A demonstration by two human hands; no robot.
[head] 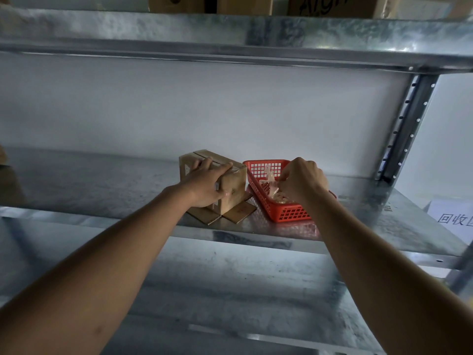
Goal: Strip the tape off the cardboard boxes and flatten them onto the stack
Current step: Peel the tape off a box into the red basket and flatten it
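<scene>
One small brown cardboard box (231, 184), tape-seamed, upright, gripped by left hand (207, 181); right hand (302, 181) pinches clear crumpled tape (270, 176) over red plastic basket (286, 213).

two bare forearms (143, 252), no sleeves, hands ungloved

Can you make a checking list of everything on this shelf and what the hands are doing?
Surface: metal shelf, shiny.
Job's things: box stands on flat cardboard; tape in the basket.
Clutter: paper sign at right.
Grips: left hand holds the box; right hand pinches tape over the basket.
Cables: nothing seen.
Surroundings: white wall, upper shelf with more boxes.
</scene>
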